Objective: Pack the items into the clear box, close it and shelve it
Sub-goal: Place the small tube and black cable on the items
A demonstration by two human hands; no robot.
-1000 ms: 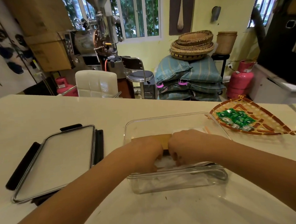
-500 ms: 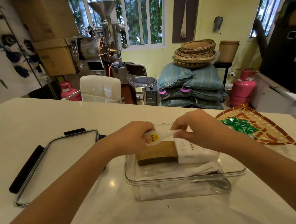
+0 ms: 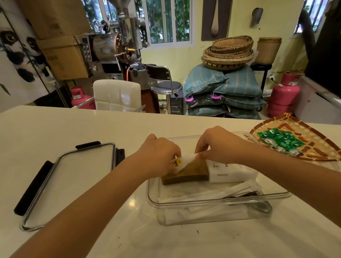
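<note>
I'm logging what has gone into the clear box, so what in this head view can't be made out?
- Small white packet: both ends hidden by the left hand and right hand; label too small to read.
- White pack: print too small.
- Clear box: far part hidden behind the hands.
- Dark item among white wrappers: mostly covered.

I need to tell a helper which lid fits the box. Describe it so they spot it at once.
On the white countertop, left of the clear plastic box, lies a flat rectangular clear lid. Unlike anything nearby, black snap latches line its edges.
</note>
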